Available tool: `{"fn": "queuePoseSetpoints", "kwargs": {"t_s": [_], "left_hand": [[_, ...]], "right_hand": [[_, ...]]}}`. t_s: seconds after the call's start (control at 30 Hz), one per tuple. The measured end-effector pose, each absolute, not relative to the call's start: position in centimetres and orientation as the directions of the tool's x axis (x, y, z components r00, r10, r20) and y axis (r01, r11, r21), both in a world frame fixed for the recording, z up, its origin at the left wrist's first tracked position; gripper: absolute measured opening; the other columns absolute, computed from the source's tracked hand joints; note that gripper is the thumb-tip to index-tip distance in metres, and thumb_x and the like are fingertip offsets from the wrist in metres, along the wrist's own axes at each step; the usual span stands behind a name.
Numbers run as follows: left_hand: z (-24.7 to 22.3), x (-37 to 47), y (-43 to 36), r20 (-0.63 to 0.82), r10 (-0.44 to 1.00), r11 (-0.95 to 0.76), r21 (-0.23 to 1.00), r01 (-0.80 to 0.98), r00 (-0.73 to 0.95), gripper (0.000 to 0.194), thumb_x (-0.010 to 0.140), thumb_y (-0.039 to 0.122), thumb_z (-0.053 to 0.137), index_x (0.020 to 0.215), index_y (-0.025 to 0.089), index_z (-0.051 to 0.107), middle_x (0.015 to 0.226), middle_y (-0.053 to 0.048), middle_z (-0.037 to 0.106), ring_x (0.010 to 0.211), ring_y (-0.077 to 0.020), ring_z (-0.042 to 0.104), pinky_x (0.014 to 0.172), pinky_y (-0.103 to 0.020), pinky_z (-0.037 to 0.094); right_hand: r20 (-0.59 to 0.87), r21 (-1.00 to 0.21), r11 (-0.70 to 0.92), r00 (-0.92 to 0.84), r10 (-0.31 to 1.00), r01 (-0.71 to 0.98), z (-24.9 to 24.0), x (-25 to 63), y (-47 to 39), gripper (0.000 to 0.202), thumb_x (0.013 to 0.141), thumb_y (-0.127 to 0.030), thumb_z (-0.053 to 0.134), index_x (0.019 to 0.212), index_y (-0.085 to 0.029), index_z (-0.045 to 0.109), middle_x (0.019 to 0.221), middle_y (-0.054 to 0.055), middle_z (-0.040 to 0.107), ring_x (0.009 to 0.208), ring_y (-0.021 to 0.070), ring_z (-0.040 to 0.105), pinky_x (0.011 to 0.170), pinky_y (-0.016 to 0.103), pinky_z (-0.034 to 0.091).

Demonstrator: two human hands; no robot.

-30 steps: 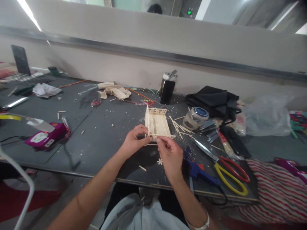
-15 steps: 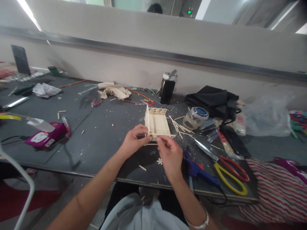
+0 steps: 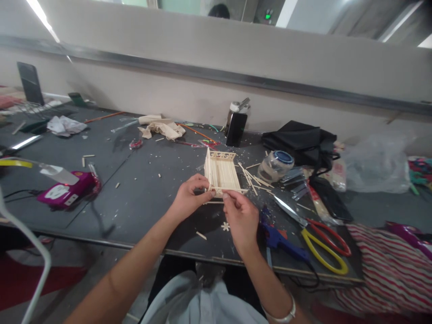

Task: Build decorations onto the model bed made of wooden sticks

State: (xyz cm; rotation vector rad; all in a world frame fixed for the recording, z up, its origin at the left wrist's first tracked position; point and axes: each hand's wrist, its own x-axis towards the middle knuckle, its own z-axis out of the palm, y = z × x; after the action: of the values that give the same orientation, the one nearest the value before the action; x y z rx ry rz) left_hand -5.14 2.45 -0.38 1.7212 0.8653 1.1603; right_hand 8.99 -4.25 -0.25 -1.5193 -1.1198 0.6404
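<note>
One small model of pale sticks stood on the dark table, straight ahead of the person; taking it as the dial's centre, with twelve toward the wall, two hands met it along its near edge. The left hand, at eight o'clock, had its thumb and finger closed on the near left corner, and the right hand, at five, was pinched on the near rail; whether either gripped a separate small piece could not be told. One pale bracelet circled the right wrist. At six o'clock, just beside the right hand, lay one star-shaped piece, and at seven one short stick. Loose sticks overlapped too much for counting at three, near one clear jar with a blue lid. One blue glue gun lay at five, and one pair of scissors, with one yellow and one red handle, at four. One upright phone was propped between twelve and one, one black bag sat at two, one beige cloth at ten, and one purple power block well apart at nine.
</note>
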Motion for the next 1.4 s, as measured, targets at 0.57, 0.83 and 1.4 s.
{"fn": "queuePoseSetpoints", "kwargs": {"t_s": [0.57, 0.83, 1.4], "left_hand": [[0.5, -4.7, 2.1, 0.333, 0.892, -0.395, 0.903, 0.171, 0.305, 0.002, 0.074, 0.019, 0.067, 0.075, 0.018, 0.069, 0.083, -0.002, 0.057, 0.076, -0.0135, 0.054, 0.070, -0.026, 0.042], [0.5, -4.6, 2.1, 0.341, 0.883, -0.399, 0.907, 0.133, 0.322, 0.003, 0.075, 0.020, 0.066, 0.075, 0.017, 0.067, 0.082, -0.001, 0.056, 0.079, -0.0141, 0.054, 0.073, -0.027, 0.043], [0.5, -4.8, 2.1, 0.336, 0.868, -0.408, 0.902, 0.141, 0.365, 0.013, 0.073, 0.025, 0.070, 0.083, 0.018, 0.069, 0.086, -0.004, 0.057, 0.089, -0.0186, 0.054, 0.082, -0.032, 0.042]], "right_hand": [[0.193, -0.948, 0.064, 0.401, 0.896, 0.312, -0.5, 9.0, -4.4, 0.025, 0.083, -0.035, 0.059, 0.095, -0.016, 0.072, 0.068, 0.002, 0.069, 0.052, 0.0121, 0.055, 0.051, 0.022, 0.044], [0.410, -0.791, 0.147, 0.337, 0.848, 0.594, -0.5, 8.9, -5.0, 0.024, 0.087, -0.029, 0.054, 0.098, -0.017, 0.072, 0.082, 0.006, 0.074, 0.066, 0.0170, 0.065, 0.068, 0.027, 0.050], [0.342, -0.842, 0.126, 0.339, 0.876, 0.525, 0.0, 9.2, -5.4, 0.023, 0.087, -0.030, 0.056, 0.101, -0.018, 0.070, 0.069, 0.001, 0.068, 0.057, 0.0133, 0.060, 0.062, 0.024, 0.048]]}}
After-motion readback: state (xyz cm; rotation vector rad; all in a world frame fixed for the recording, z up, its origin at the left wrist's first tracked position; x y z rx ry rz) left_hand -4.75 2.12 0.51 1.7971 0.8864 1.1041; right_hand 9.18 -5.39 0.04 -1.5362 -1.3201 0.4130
